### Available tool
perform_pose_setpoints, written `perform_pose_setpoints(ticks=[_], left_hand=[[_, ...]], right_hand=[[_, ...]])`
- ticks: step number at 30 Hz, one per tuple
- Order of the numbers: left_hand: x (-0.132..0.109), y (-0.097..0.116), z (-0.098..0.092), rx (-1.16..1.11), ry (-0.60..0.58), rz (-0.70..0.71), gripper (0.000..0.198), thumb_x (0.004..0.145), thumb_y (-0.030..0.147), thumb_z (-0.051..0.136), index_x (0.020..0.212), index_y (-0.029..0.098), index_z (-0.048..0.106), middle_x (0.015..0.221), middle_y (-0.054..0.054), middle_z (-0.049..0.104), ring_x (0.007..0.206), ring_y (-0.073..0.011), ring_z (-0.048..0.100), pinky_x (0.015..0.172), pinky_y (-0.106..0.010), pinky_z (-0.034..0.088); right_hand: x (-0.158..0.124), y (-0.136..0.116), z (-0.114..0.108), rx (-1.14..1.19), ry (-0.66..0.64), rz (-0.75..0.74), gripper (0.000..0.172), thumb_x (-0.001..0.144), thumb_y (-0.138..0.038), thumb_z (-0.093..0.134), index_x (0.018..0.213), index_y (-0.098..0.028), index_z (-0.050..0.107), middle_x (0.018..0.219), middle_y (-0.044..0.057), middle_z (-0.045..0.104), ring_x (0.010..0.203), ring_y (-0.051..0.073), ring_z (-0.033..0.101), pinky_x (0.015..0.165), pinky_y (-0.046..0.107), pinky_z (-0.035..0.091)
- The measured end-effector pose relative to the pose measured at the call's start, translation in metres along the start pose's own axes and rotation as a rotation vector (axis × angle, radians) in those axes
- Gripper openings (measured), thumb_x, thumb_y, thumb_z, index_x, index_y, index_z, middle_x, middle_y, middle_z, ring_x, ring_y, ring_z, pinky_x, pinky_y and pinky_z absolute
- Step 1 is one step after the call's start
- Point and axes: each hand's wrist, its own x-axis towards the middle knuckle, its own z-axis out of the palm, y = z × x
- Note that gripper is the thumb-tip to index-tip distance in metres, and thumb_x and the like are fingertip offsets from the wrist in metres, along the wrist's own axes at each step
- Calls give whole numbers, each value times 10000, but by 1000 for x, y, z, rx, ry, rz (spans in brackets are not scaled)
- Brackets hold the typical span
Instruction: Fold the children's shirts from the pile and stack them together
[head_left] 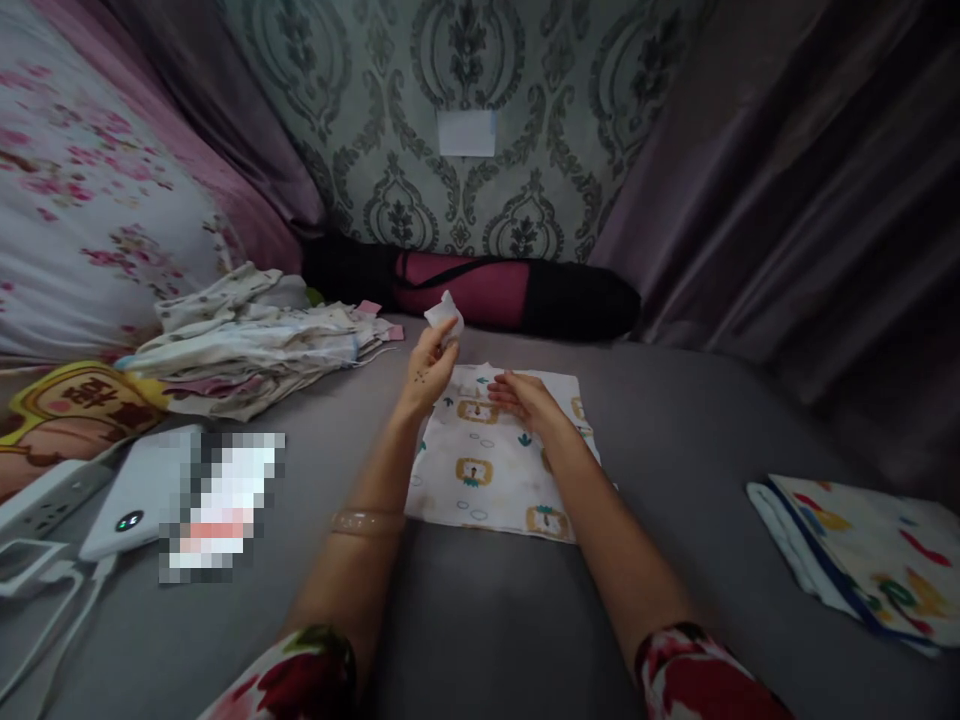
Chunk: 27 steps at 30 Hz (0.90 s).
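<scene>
A white cloth [499, 500] printed with lions, leaves and ovals lies spread flat on the grey bed sheet in front of me. My left hand [431, 370] is raised over its far left edge, fingers closed on a small white piece of fabric [444, 310] that sticks up above them. Whether that piece is joined to the cloth, I cannot tell. Over the right half of the cloth is my right hand [527, 400], its fingers stretched out and pointing left, with nothing in them. I cannot tell whether it presses on the cloth.
A heap of clothes [255, 340] lies at the left, near a yellow cushion [82, 400], a white power bank [142, 490] with cables and a power strip [52, 500]. Folded printed cloths [870, 550] lie at the right. A black and maroon long bag [465, 290] rests along the wall.
</scene>
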Motion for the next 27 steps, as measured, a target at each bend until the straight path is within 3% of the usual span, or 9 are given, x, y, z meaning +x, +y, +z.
perform_pose_setpoints(ticks=[4,8,10,12,15,19,23,27], left_hand=[[-14,12,21,113,-217,28,454,840,201,572,1293,222,595,1225,-100,593,1172,-232,552,1024,-383,425],[-29,25,33,161,-598,-14,399,828,269,619,1225,247,658,1440,-121,481,1331,-294,445,1060,-433,404],[-31,25,33,187,-651,-70,335,845,343,615,1159,259,697,1469,-116,459,1328,-308,452,1010,-433,450],[-28,19,29,217,-549,-120,317,861,385,590,1117,243,713,1406,-124,528,1284,-303,498,963,-418,484],[-19,2,14,227,-276,-170,295,854,365,575,1047,192,716,1165,-124,678,1133,-265,603,947,-394,491],[-11,-23,-9,209,-64,-251,282,817,315,567,1027,162,678,1024,-108,711,980,-233,655,925,-389,503],[-14,-40,-20,215,7,-352,375,728,225,564,1093,168,632,991,-94,700,962,-229,654,921,-407,506],[-19,-48,-20,246,-52,-401,534,639,151,560,1171,187,599,1086,-103,676,1068,-264,620,944,-439,493]], right_hand=[[-11,6,-24,181,-115,71,479,1017,-415,232,1149,-102,570,1171,197,665,1002,195,676,884,335,530],[-12,7,-33,-68,-157,33,814,949,-518,-124,1343,-94,448,1284,216,597,1093,236,641,885,398,523],[-12,6,-35,-187,-145,21,842,928,-536,-160,1405,-124,398,1304,195,590,1084,248,643,875,429,522],[-12,6,-37,-129,-141,35,765,957,-553,-69,1407,-162,412,1293,167,608,1078,256,642,878,460,519],[-11,8,-37,211,-125,76,538,1000,-516,211,1312,-186,500,1215,126,659,1037,235,659,879,451,535],[-8,14,-35,389,-45,93,149,932,-223,544,1056,-152,586,1021,70,701,817,143,688,837,323,579],[-4,18,-34,289,46,-5,72,858,-86,595,854,-157,585,852,21,680,719,115,667,761,285,608],[1,15,-42,160,84,-105,56,863,-130,583,854,-173,618,862,11,695,715,110,668,700,259,605]])
